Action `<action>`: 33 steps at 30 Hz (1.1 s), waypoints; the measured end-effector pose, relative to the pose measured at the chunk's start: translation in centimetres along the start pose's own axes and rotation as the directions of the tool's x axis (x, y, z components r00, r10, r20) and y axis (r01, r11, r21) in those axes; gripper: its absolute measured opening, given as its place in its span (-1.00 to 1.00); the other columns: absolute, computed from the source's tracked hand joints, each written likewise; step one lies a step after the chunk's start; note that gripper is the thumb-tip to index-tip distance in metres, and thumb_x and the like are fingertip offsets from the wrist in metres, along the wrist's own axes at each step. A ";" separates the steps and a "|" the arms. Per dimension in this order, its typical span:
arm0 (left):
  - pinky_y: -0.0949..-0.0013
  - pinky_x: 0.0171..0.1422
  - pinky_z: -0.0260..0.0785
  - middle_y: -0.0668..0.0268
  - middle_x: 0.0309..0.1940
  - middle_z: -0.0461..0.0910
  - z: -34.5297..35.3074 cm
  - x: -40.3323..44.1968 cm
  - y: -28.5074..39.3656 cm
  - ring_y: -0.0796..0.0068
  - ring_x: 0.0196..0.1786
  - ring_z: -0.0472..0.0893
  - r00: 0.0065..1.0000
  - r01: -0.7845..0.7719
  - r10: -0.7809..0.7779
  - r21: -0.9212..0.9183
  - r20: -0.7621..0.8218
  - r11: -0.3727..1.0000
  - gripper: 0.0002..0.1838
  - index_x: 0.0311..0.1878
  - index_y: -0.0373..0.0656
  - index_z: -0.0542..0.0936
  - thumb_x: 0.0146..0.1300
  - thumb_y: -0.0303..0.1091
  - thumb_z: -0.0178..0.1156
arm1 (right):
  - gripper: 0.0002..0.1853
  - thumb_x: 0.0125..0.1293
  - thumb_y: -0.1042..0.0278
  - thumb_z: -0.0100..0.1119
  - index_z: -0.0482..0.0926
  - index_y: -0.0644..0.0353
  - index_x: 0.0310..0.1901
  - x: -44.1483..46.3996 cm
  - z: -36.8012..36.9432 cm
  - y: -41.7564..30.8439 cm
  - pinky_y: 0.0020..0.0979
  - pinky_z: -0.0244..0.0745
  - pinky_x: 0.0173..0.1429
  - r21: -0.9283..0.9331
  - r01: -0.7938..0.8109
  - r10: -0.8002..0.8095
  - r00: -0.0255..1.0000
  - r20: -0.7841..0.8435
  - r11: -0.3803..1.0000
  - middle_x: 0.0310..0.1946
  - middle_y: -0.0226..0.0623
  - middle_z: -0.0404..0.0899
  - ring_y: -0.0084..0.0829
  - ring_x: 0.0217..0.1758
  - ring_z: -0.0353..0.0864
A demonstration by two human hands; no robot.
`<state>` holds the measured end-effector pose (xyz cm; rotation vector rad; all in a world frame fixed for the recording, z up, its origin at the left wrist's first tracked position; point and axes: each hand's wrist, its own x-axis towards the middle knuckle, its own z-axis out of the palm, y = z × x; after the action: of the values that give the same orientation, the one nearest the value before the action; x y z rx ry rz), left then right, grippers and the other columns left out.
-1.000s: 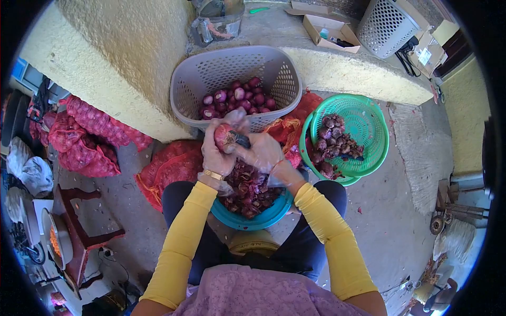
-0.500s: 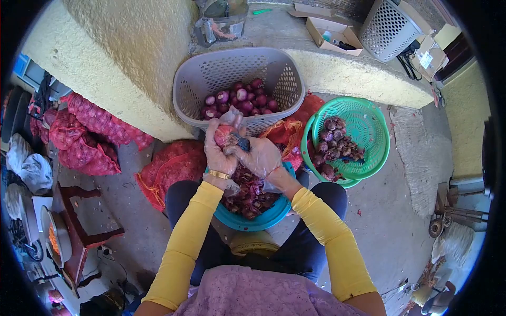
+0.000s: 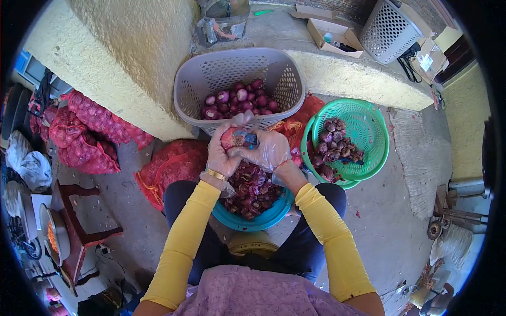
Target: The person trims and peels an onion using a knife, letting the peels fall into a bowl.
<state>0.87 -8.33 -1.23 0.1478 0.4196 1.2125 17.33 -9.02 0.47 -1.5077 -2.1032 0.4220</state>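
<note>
My left hand point(image 3: 221, 152), in a clear plastic glove, is closed around a red onion point(image 3: 230, 138) above the teal basin. Against the onion, my gloved right hand point(image 3: 271, 150) grips a small tool with a dark blue end point(image 3: 250, 139); its blade, if any, cannot be made out. Below both hands, the teal basin point(image 3: 247, 225) holds loose purple onion skins point(image 3: 250, 195). Just ahead stands a grey perforated basket point(image 3: 190, 87) with several peeled red onions point(image 3: 241, 95) in it.
Right of the basin, a green colander point(image 3: 377, 145) holds dark unpeeled onions point(image 3: 332, 142). A red mesh sack point(image 3: 176, 166) lies left of the basin, with several fuller sacks point(image 3: 87, 139) beyond. A yellow wall point(image 3: 121, 63) and a raised ledge point(image 3: 358, 79) border the basket.
Both hands have shifted slightly. My right hand has turned and moved a little to the right with the tool, showing more of its blue end. The onion stays in my left hand.
</note>
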 end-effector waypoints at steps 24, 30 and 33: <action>-0.04 0.49 0.44 0.13 0.00 0.65 0.4 0.6 -1.7 0.11 0.27 0.61 0.954 -0.286 0.287 0.017 -0.091 0.958 -0.57 0.12 -0.20 0.57 0.55 0.01 0.10 | -0.18 0.26 -0.55 0.15 0.70 0.31 -0.32 -0.4 1.6 -1.8 0.04 0.64 -0.24 0.193 -0.102 0.086 0.992 0.092 0.976 -0.52 0.15 0.66 0.17 -0.38 0.72; -0.07 0.50 0.43 0.09 0.13 0.63 -0.2 0.6 -1.4 0.07 0.29 0.60 0.966 -0.255 0.254 -0.009 -0.049 0.967 -0.51 0.16 -0.21 0.55 0.52 0.07 0.14 | -0.20 0.27 -0.54 0.15 0.70 0.28 -0.33 -0.4 0.9 -1.9 0.05 0.62 -0.24 0.180 -0.052 0.036 0.995 0.095 0.982 -0.53 0.15 0.65 0.17 -0.39 0.71; -0.07 0.50 0.43 0.05 0.16 0.61 -0.3 1.0 -0.5 0.04 0.29 0.59 0.985 -0.171 0.171 -0.113 -0.008 0.979 -0.46 0.20 -0.24 0.54 0.51 0.09 0.15 | -0.32 0.23 -0.44 0.27 0.72 0.21 -0.31 -0.6 0.4 -2.1 0.04 0.62 -0.26 0.205 0.105 -0.108 0.994 0.003 0.973 -0.52 0.09 0.65 0.15 -0.40 0.71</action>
<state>1.50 -7.57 -1.93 0.0877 0.3406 1.4021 15.67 -10.23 1.13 -1.2719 -2.0697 0.5910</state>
